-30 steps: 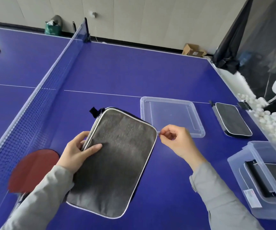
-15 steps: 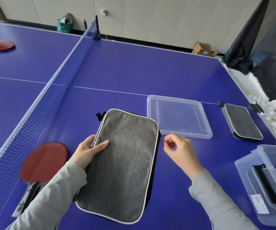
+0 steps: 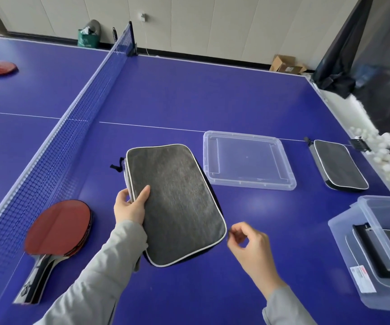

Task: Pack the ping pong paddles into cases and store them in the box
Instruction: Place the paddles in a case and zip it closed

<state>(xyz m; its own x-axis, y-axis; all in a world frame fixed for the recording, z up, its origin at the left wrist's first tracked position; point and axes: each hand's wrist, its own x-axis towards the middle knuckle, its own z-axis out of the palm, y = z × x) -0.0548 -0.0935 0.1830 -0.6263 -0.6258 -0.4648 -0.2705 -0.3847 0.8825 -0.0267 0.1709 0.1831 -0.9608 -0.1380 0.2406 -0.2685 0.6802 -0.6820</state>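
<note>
Two hands work the grey paddle case (image 3: 175, 202): your left hand (image 3: 130, 205) grips its left edge, thumb flat on the heathered fabric with white piping. Your right hand (image 3: 250, 242) hovers at the near right corner, thumb and forefinger pinched together; whether they hold the zipper pull, you cannot tell. Red paddles (image 3: 58, 228) lie stacked left of the case, the clear box (image 3: 376, 252) near right.

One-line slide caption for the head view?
Left hand grips grey fabric paddle case on blue table; right hand pinches at its near corner.
</note>
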